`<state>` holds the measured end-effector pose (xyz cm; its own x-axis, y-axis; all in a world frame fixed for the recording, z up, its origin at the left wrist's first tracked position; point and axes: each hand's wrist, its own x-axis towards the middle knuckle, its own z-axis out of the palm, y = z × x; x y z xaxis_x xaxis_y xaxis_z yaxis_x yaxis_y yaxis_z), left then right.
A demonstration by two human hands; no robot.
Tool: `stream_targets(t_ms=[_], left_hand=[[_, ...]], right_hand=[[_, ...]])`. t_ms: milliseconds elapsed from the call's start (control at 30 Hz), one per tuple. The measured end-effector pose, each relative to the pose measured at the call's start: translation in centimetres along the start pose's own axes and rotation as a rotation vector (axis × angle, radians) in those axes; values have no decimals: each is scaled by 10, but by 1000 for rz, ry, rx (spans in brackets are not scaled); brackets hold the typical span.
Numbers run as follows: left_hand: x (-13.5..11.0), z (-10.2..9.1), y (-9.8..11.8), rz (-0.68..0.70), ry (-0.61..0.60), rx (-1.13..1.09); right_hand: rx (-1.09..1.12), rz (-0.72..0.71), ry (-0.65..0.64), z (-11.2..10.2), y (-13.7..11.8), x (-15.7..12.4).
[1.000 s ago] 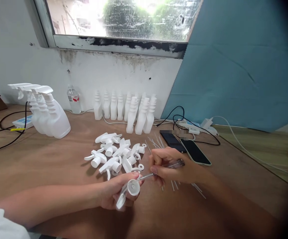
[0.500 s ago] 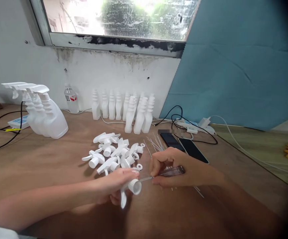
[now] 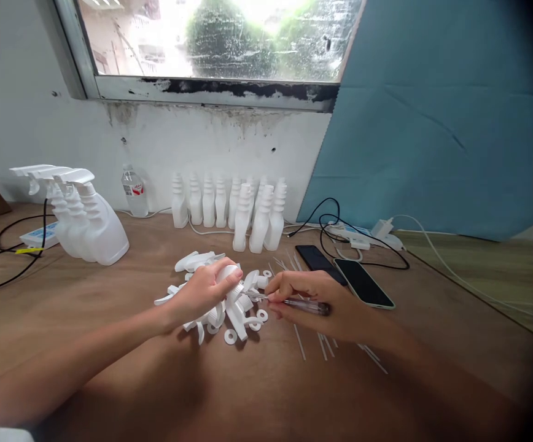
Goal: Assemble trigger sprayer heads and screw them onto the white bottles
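My left hand [image 3: 204, 293] is closed on a white trigger spray head [image 3: 230, 274], held over a pile of the same spray heads [image 3: 198, 260]. In my right hand [image 3: 315, 294] is a slim screwdriver [image 3: 310, 306] with a clear handle and dark end. Its thin metal shaft points left, towards the held spray head. Whether the tip touches the head or goes inside it, I cannot tell. Small white ring washers [image 3: 230, 336] lie at the near side of the pile. Thin pale tubes [image 3: 299, 342] are scattered beneath and around my right hand.
White bottles without heads [image 3: 261, 220] stand in rows by the wall. Bottles with spray heads [image 3: 105, 230] stand at left, near a clear drink bottle [image 3: 134, 193]. Two phones [image 3: 363, 282], a power strip [image 3: 386, 238] and black cables [image 3: 326, 227] lie at right.
My left hand has moved up and away with the spray head, from the near table to over the pile. My right hand has shifted slightly left and up with the screwdriver.
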<state>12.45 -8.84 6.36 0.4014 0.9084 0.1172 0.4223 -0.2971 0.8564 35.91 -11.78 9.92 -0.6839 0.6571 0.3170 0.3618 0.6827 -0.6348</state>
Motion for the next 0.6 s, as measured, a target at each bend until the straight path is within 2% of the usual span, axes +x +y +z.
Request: stream_targets(t_ms=[100,233,300,433,600], left_hand=[[2,-4,2,28,28,11],[7,-5,-2,-22,-27,-29],[9,-4,-7,4,-19,23],[9,-1,-13,69,29,146],[8,-6,-5,109,46,125]], right_hand=[[36,-5,21,1,2,3],[119,29,10,0,4,6],[118,33,-8,0,4,7],[8,40,-32,3,5,8],[-129,25,-93,16,12,9]])
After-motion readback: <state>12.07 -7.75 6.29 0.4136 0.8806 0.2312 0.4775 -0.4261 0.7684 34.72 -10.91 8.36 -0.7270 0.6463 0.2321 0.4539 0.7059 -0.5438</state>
